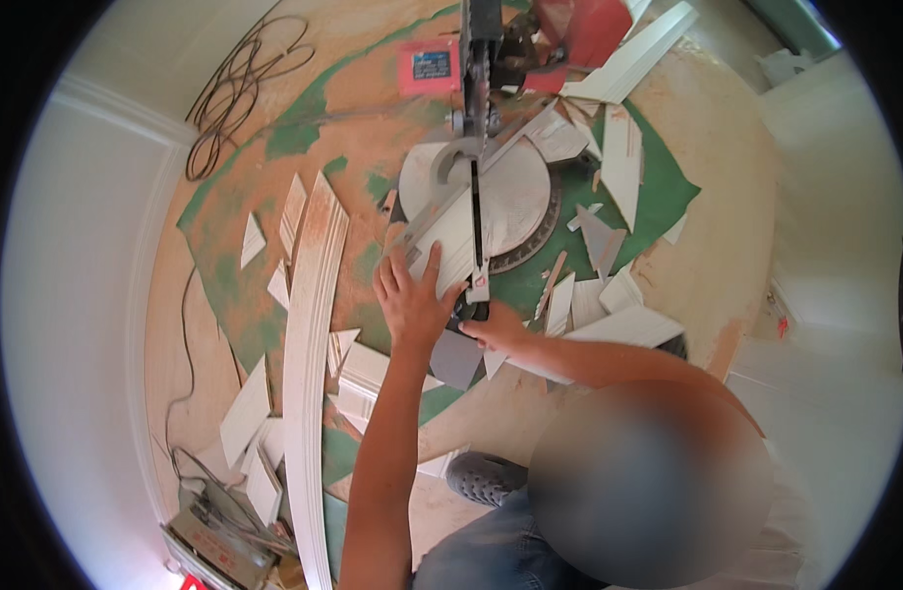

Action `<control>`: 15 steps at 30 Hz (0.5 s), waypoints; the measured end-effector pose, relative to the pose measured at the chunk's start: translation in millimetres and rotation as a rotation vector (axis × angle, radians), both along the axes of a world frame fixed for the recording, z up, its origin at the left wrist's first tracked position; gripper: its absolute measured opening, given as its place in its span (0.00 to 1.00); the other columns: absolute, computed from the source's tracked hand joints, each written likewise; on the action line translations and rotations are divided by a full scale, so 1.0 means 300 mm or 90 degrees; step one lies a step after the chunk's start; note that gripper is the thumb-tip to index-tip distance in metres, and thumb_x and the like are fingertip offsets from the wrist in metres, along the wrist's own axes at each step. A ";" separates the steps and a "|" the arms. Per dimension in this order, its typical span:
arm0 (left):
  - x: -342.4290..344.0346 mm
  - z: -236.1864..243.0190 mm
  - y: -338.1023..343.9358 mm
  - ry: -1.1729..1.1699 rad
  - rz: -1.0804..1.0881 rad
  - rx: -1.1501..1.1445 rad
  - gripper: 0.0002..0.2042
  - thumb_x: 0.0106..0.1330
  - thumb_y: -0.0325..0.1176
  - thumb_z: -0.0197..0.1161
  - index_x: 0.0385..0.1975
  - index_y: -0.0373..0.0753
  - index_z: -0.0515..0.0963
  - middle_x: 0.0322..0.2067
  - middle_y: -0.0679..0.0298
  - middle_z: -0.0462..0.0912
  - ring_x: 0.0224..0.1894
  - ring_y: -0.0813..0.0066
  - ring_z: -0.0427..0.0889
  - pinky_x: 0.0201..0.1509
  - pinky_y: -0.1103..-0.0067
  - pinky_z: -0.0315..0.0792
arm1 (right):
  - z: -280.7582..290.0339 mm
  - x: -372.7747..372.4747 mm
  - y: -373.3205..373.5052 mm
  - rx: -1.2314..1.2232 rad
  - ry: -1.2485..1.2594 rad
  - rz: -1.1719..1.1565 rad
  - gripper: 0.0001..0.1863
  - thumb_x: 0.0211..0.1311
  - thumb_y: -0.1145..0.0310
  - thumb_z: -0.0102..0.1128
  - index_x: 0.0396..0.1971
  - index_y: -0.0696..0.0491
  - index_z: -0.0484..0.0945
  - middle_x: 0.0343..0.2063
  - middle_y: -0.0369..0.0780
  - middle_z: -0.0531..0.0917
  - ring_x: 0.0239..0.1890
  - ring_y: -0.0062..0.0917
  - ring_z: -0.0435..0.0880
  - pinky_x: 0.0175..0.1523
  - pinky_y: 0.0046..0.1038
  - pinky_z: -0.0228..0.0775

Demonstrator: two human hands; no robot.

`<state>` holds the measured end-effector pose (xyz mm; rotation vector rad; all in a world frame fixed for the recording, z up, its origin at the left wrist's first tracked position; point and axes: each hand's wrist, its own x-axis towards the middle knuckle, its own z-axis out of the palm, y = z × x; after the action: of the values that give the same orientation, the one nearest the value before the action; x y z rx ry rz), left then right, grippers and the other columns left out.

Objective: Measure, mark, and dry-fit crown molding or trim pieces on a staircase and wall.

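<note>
A miter saw stands on the floor cloth with its round grey table (pixel 525 221) beneath the raised blade and arm (pixel 479 88). On that table a short white moulding piece (pixel 451 241) lies slantwise along the metal fence (pixel 427 211), one end by the dark blade slot. My left hand (pixel 412 300) rests on the moulding and fence, its fingers spread. At the front of the saw table, my right hand (pixel 500 329) is closed around the black knob (pixel 468 311), partly covering it. The left thumb is close to this knob.
White moulding offcuts (pixel 621 162) lie on the sawdust-covered green cloth (pixel 668 182). A long moulding (pixel 309 383) runs along my left side. A coiled black cable (pixel 230 108) lies by the left wall; a toolbox (pixel 220 551) stands lower left. A blurred patch covers the lower right.
</note>
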<state>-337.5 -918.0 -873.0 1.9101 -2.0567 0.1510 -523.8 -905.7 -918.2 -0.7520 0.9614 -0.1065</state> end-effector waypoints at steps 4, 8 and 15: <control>0.022 -0.026 0.007 0.006 0.007 -0.016 0.37 0.57 0.61 0.71 0.67 0.54 0.77 0.66 0.44 0.63 0.64 0.42 0.64 0.70 0.49 0.60 | -0.011 0.155 0.120 -0.297 0.322 -0.259 0.27 0.60 0.59 0.72 0.48 0.64 0.74 0.38 0.54 0.86 0.46 0.56 0.86 0.51 0.45 0.77; 0.005 0.016 0.014 0.004 -0.032 -0.003 0.37 0.56 0.59 0.73 0.68 0.53 0.76 0.67 0.44 0.63 0.65 0.42 0.64 0.70 0.49 0.60 | -0.030 0.119 0.110 -0.359 0.373 -0.259 0.19 0.60 0.62 0.69 0.42 0.62 0.77 0.33 0.50 0.86 0.39 0.51 0.87 0.44 0.42 0.77; 0.035 0.032 0.003 -0.039 -0.050 0.020 0.38 0.57 0.58 0.73 0.69 0.54 0.75 0.63 0.42 0.65 0.61 0.42 0.66 0.67 0.52 0.62 | 0.003 0.047 0.061 0.035 -0.156 -0.307 0.05 0.60 0.72 0.63 0.35 0.53 0.78 0.21 0.32 0.75 0.17 0.11 0.65 0.21 0.20 0.52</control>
<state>-327.1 -917.2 -863.5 1.8615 -2.1832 0.1619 -509.6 -887.5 -917.2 -0.4319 0.8900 -0.5771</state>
